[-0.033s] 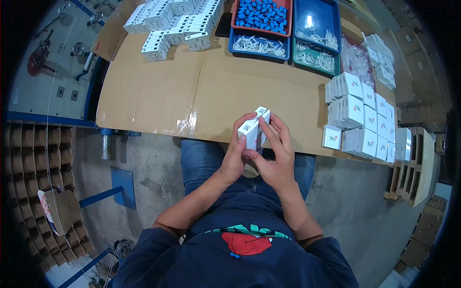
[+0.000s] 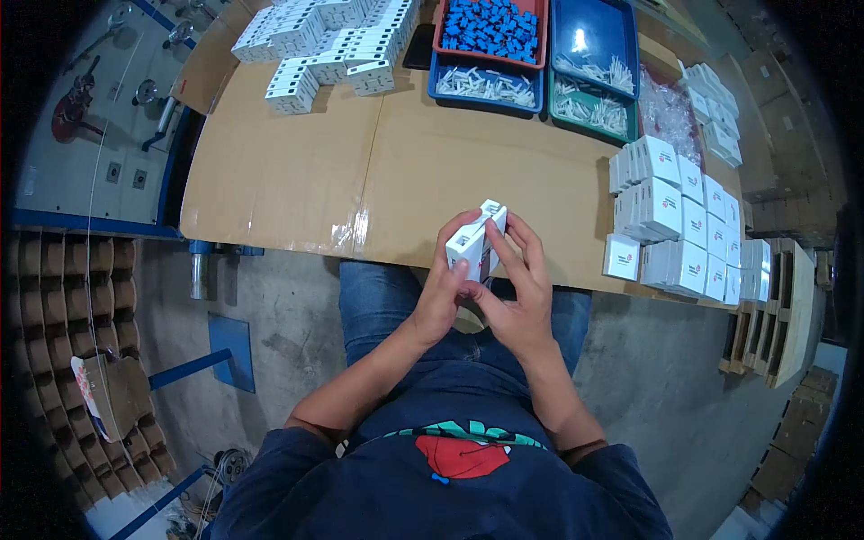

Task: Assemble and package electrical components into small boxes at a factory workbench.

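Note:
A small white box [image 2: 464,249] is held between my two hands just over the near edge of the table. My left hand [image 2: 441,292] wraps its left side, with the thumb on the near face. From the right, my right hand [image 2: 519,297] closes on it, one finger reaching over the top and the thumb low beside the left thumb. The box is tilted, its narrow side with small dark openings facing up. Part of its right and lower faces is hidden by my fingers.
Stacked white boxes [image 2: 661,211] with printed fronts stand at the right. Rows of white pieces with dark openings [image 2: 346,58] fill the far left. At the back are a red tray [image 2: 439,40] of blue parts and a blue tray [image 2: 477,106] of white sticks. Cardboard [image 2: 279,171] covers the table.
My left thumb has shifted slightly down and to the right on the box. Otherwise the hands and the box stay in place.

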